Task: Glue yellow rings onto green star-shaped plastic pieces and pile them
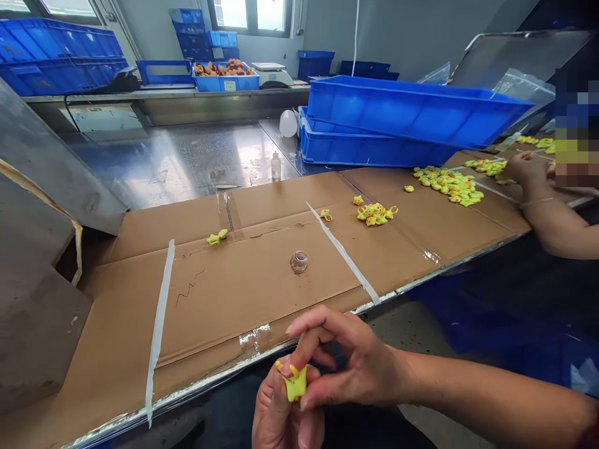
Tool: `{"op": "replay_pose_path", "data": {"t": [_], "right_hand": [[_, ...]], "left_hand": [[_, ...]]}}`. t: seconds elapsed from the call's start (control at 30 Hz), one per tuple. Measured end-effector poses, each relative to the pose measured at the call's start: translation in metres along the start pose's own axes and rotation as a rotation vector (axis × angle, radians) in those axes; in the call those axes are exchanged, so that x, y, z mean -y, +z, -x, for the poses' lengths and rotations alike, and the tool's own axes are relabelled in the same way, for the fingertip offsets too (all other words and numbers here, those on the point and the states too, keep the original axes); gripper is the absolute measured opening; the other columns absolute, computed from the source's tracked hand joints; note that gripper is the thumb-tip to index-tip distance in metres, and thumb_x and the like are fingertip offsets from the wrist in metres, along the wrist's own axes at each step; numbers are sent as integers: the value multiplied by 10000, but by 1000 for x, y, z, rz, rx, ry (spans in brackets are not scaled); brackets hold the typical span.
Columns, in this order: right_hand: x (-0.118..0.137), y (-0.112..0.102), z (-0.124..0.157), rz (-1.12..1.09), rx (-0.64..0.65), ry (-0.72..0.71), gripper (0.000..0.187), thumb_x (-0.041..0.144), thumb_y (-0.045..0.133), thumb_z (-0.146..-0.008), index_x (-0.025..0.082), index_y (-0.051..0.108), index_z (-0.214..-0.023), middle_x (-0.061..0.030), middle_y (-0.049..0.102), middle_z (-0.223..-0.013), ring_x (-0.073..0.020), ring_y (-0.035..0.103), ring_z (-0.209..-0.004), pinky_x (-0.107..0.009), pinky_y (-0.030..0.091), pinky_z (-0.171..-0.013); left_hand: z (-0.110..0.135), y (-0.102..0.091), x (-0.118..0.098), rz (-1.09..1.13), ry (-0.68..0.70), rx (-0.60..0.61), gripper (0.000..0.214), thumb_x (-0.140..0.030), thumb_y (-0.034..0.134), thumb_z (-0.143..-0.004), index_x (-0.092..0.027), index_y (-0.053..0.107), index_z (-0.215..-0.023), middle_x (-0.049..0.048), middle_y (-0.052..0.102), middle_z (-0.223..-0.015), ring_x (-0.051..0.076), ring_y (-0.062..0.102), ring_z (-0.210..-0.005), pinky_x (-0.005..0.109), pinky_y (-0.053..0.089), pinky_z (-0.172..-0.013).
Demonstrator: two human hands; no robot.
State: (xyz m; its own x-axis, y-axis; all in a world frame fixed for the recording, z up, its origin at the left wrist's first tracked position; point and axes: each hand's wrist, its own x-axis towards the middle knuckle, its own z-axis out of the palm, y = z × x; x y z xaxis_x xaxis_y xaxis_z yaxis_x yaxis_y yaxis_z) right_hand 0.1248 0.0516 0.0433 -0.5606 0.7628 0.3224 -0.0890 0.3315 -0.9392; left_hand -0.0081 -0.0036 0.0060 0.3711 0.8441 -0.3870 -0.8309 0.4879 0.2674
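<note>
A small yellow rubber duck-shaped piece [296, 383] is pinched between my two hands, just off the table's near edge. My left hand [283, 416] holds it from below, and my right hand [349, 362] comes in from the right, its fingertips on the piece. Cardboard [262, 274] taped over the table lies in front of them. A small clear cap or ring [299, 262] stands on it. A yellow piece [216, 237] lies to the left, and heaps of similar yellow pieces [377, 213] lie farther right.
A co-worker's hand [528, 171] rests among a larger yellow heap [448, 186] at the right. Stacked blue crates [416, 112] stand behind it, beside a dropper bottle [276, 166] on the steel table [182, 159]. A scale [272, 75] and a crate of colourful pieces [226, 78] sit on the back shelf.
</note>
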Motion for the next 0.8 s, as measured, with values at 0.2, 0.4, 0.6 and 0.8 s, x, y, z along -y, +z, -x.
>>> {"op": "replay_pose_path", "data": {"t": [0.2, 0.4, 0.6, 0.8], "right_hand": [[-5, 4, 3, -56, -56, -6, 528, 359, 753, -799, 210, 473, -1221, -60, 630, -1020, -81, 376, -583, -205, 348, -514], [6, 4, 4, 103, -116, 42, 210, 207, 698, -846, 155, 624, -1036, -61, 599, -963, -134, 521, -763, -246, 443, -672], [10, 0, 11, 303, -146, -153, 207, 129, 655, -877, 123, 641, -1084, -95, 590, -940, -168, 572, -866, -274, 496, -767], [12, -4, 12, 414, -116, -229, 128, 152, 629, -902, 117, 683, -1012, -90, 605, -858, -152, 580, -788, -247, 508, -701]], "left_hand": [[0, 8, 0, 44, 88, -71, 240, -302, 841, -582, -189, 764, -779, 16, 732, -625, 24, 545, -346, 90, 427, -370], [-3, 2, 2, -65, 316, -200, 323, -267, 888, -472, -236, 758, -767, 4, 754, -708, 46, 581, -443, 117, 487, -489], [-6, -3, 5, -191, 479, -233, 325, -285, 893, -442, -255, 743, -728, -12, 761, -741, 104, 644, -567, 182, 525, -578], [-5, 1, 6, -273, 522, -239, 367, -308, 898, -408, -205, 766, -735, 34, 757, -759, 170, 674, -673, 216, 539, -624]]}}
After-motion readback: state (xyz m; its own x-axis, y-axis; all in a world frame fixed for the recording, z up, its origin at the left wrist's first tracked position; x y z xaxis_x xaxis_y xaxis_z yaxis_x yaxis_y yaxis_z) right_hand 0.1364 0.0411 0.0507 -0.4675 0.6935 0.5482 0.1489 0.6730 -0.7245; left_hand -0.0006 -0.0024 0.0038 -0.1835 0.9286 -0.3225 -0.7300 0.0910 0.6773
